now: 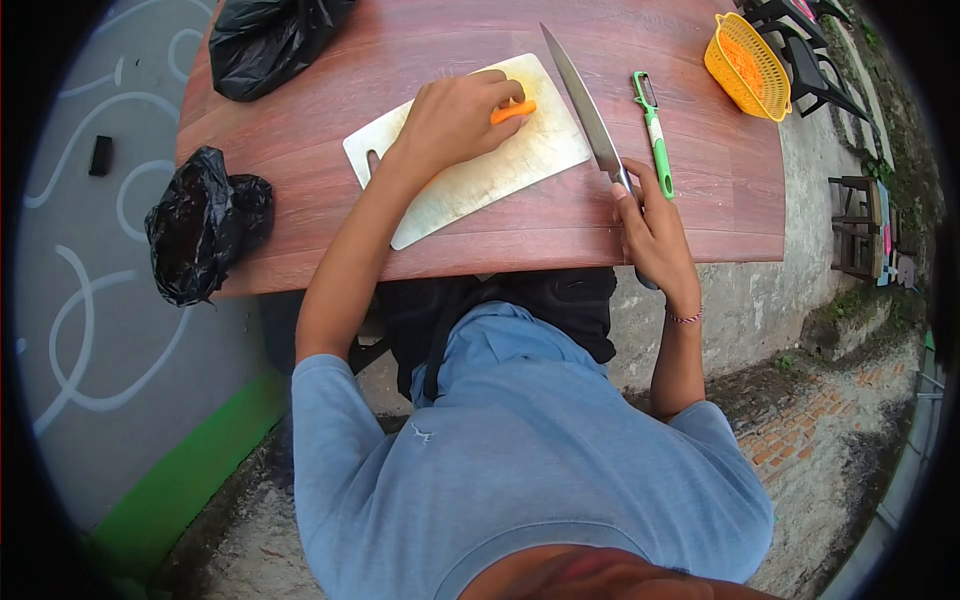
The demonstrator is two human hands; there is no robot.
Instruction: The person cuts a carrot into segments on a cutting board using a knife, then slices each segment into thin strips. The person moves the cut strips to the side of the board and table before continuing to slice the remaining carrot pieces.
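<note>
Nearest, the person's blue shirt fills the lower frame and hides the near edge of the reddish-brown wooden table (300,150). Right hand (655,235) at that near edge, grip clenched on the handle of a long steel kitchen knife (585,105); the handle is almost wholly hidden inside the fist. Blade in full view, lying low over the table with its long axis running away from the person, tip pointing to the far edge and slightly left, crossing the right corner of the white plastic cutting board (470,180).

Left hand (450,120) rests on the board, fingers curled down over a small orange carrot piece (513,111). Only its right end shows; the rest is covered, so its full length is hard to judge. The visible stub points right, toward the blade.

Just right of the knife: green-handled peeler (655,135), lying parallel to it. Farther right, a yellow plastic basket (748,65) holding orange shreds. Left side: two crumpled black plastic bags (205,225), the far one cut off by the frame.
</note>
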